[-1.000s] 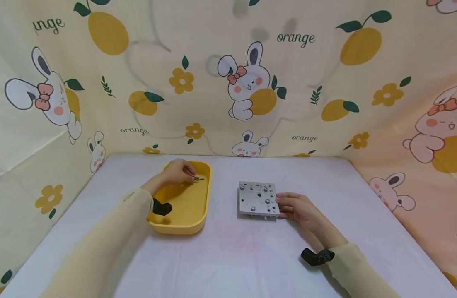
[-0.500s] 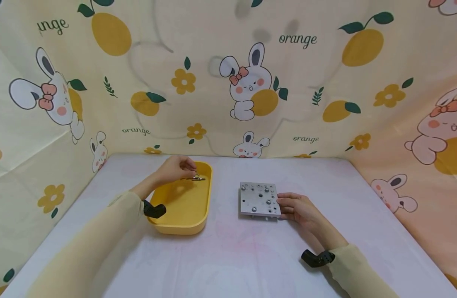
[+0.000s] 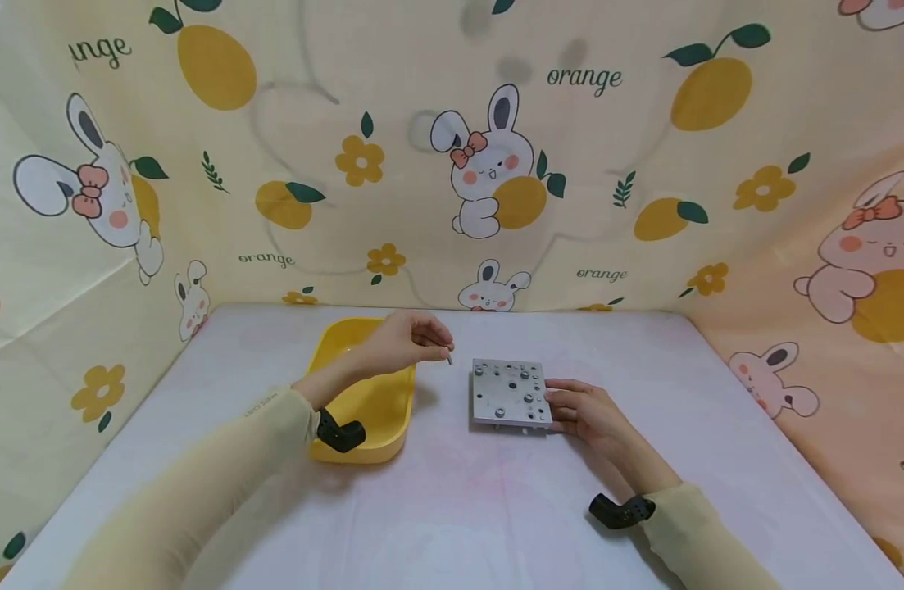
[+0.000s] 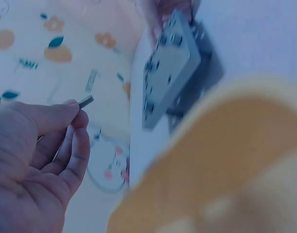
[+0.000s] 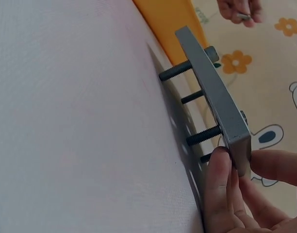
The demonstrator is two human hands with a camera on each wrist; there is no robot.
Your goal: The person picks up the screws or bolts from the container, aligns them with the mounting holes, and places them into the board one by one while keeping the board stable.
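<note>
My left hand (image 3: 402, 342) is in the air over the yellow bin's right rim, pinching a small screw between thumb and forefinger. In the left wrist view the threaded shank of this screw (image 4: 86, 101) pokes out past the fingertips; its other end is hidden by them. To the right, a square silver metal plate (image 3: 501, 392) with many holes carries several screws. Their threaded shanks (image 5: 205, 135) stick out underneath in the right wrist view. My right hand (image 3: 588, 416) grips the plate's right edge, thumb on one face and fingers on the other.
The yellow bin (image 3: 370, 452) stands on the white table (image 3: 459, 516), left of the plate. Fabric printed with rabbits and oranges (image 3: 521, 201) walls off the back and both sides. A black wrist camera (image 3: 623, 511) is strapped on each sleeve.
My left hand has lifted out of the bin and moved right toward the plate, carrying the screw. My right hand and the plate have stayed in place.
</note>
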